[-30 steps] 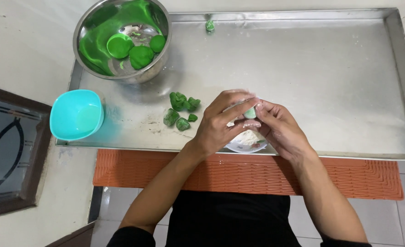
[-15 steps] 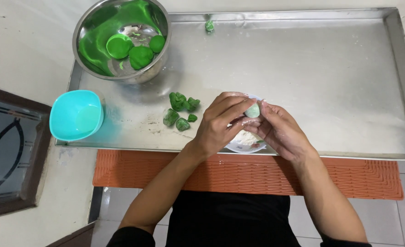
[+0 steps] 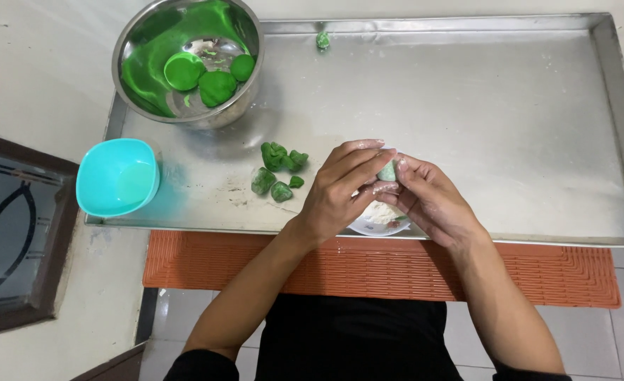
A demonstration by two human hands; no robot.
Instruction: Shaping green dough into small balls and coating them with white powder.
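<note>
Steel tray (image 3: 509,134) lying over an orange mat (image 3: 537,271). Left hand (image 3: 340,190) and right hand (image 3: 432,201) both pinching one floured green dough ball (image 3: 387,171), fingers curled, above a small white dish (image 3: 379,220). Sitting nearby: green dough pieces (image 3: 278,169), metal bowl (image 3: 185,60), turquoise cup (image 3: 117,176).

Both hands meet over the tray (image 3: 509,120): left hand (image 3: 344,187) and right hand (image 3: 432,201) pinch a small floured green dough ball (image 3: 387,171) between fingertips, above a white dish (image 3: 379,219) of flour. Loose green dough bits (image 3: 278,169) lie just left of the hands. Steel bowl (image 3: 185,60) with green dough lumps sits far-left on the tray, teal bowl (image 3: 118,176) at its left edge, orange mat (image 3: 396,264) along the near side.
</note>
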